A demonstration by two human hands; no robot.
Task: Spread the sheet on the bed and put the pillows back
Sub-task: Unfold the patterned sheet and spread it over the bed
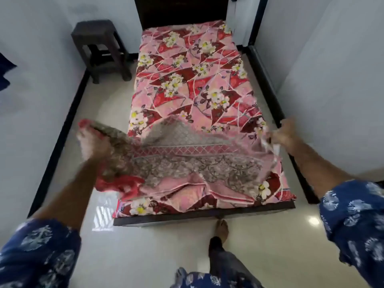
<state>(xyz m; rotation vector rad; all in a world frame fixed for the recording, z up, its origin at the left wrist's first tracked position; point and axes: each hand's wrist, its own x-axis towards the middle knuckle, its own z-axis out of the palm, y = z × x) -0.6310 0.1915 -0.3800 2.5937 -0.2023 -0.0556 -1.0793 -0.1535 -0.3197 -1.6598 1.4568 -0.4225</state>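
Observation:
A pink and red flowered sheet [187, 80] lies over a narrow bed with a dark frame [203, 214]. Its near end is lifted and folded back, showing the paler underside [187, 163]. My left hand [93, 142] grips the left corner of the sheet, raised beside the bed and blurred. My right hand [287, 133] holds the right corner at the bed's right edge. Crumpled folds of the sheet bunch at the foot end. No pillow is in view.
A dark wooden stool [99, 48] stands left of the bed's head by the wall. White walls close in on both sides, with narrow strips of glossy floor [99, 113] between. My bare foot [221, 227] stands at the bed's foot. A dark headboard [180, 11] is at the far end.

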